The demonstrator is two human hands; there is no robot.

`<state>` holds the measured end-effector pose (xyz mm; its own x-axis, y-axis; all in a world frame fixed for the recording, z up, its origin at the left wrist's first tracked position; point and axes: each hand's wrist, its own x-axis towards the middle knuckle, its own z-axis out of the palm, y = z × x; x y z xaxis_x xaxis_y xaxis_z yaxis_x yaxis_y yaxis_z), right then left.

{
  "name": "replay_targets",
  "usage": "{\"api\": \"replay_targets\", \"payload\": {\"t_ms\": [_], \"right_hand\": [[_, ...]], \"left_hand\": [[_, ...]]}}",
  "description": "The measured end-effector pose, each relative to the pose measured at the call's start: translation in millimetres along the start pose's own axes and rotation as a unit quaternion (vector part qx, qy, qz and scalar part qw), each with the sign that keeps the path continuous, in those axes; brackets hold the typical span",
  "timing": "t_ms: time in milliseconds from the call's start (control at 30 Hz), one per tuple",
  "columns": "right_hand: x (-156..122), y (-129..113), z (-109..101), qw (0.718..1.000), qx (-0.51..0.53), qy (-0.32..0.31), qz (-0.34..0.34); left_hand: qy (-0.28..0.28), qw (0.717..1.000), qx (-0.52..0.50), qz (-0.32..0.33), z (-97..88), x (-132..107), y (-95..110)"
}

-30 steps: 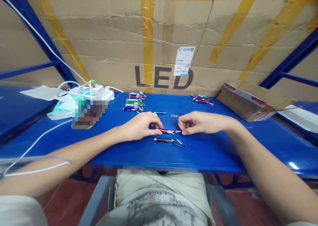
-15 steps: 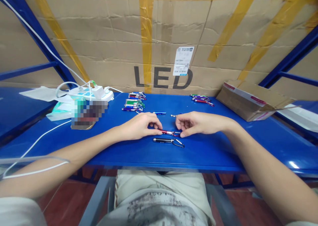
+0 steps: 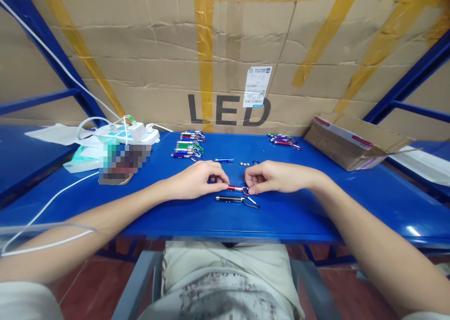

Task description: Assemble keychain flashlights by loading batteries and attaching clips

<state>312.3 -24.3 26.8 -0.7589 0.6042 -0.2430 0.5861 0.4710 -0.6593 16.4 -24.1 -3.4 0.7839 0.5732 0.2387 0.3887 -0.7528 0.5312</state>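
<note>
Closer to the left hand point(image 3: 202, 179) than a second ago, the right hand point(image 3: 269, 177) is pinching thumb and fingers together on the red clip point(image 3: 245, 192). Thumb and fingertips of the left hand are clamping the other end of the red penlight point(image 3: 235, 189), which is sitting between the hands, just beyond the black penlight point(image 3: 228, 199) that is lying on the blue table point(image 3: 288, 217).

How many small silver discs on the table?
3, in a row beyond the right hand: left disc, middle disc, right disc. The hand might hide more.
</note>
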Motion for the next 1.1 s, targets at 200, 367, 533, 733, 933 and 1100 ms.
{"api": "replay_targets", "payload": {"t_ms": [200,367,533,733,933,1100], "right_hand": [[-0.7,4.3,-4.1,1.0,-0.01,0.023,0.001],[2.8,15.4,-9.1,0.975,-0.041,0.22,0.003],[12.7,30.5,-10.1,0.932,-0.157,0.327,-0.005],[24.5,40.5,-0.1,0.934,-0.232,0.273,-0.018],[30.9,40.0,8.1,0.933,-0.254,0.254,-0.014],[34.8,40.2,9.6,0.931,-0.253,0.264,-0.016]], "left_hand": [[-0.002,1.0,0.0,0.013,1.2,0.1,2.0],[0.112,0.992,0.059,-0.011,0.3,2.1,-12.6],[0.122,0.974,0.19,-0.015,-2.7,4.0,-31.9],[0.089,0.964,0.25,0.005,4.6,7.5,-37.8],[0.083,0.965,0.25,0.001,4.9,9.5,-36.2],[0.089,0.966,0.241,0.003,1.7,9.7,-35.2]]}}
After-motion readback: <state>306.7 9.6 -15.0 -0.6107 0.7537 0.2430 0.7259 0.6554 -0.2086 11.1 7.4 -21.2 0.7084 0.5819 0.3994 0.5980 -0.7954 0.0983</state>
